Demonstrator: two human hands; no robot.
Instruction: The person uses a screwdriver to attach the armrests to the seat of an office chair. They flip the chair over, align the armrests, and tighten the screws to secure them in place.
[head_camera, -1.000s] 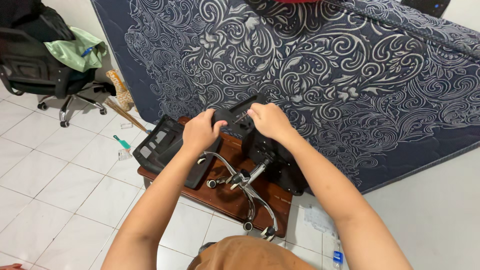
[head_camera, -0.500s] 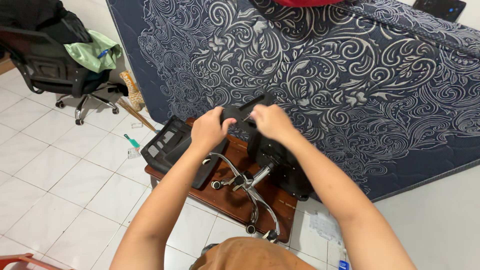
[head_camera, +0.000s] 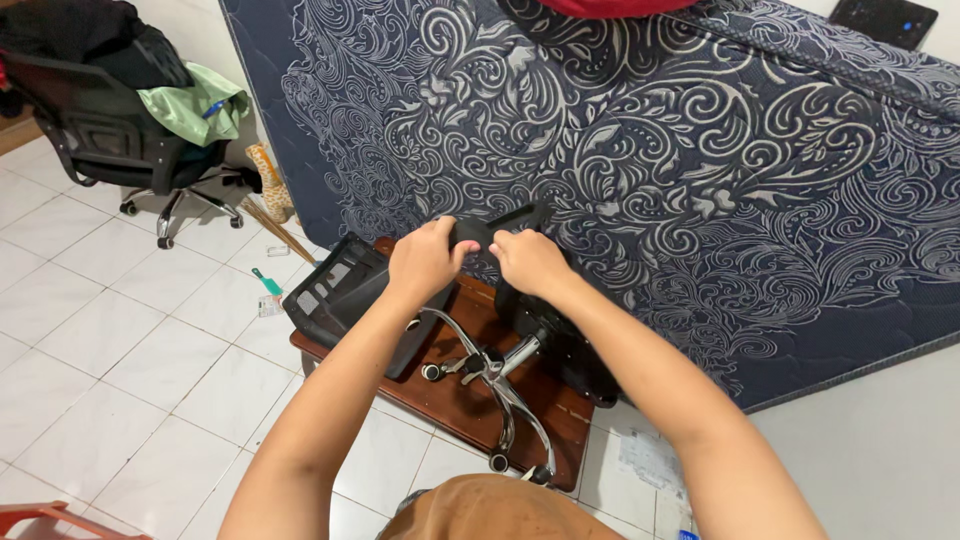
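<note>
A dismantled black office chair lies on a low brown wooden board. My left hand and my right hand both grip a black plastic armrest part held between them above the board. Under my hands lie a black mesh backrest to the left, a chrome star base with castors in the middle, and a black seat to the right. My fingers hide most of the armrest part.
A dark blue mattress with a pale swirl pattern leans behind the board. An assembled black office chair draped with green cloth stands at the far left. A small green-handled tool lies on the white tiled floor.
The view has shifted slightly; both hands stay closed on the armrest part and have come a little closer together.
</note>
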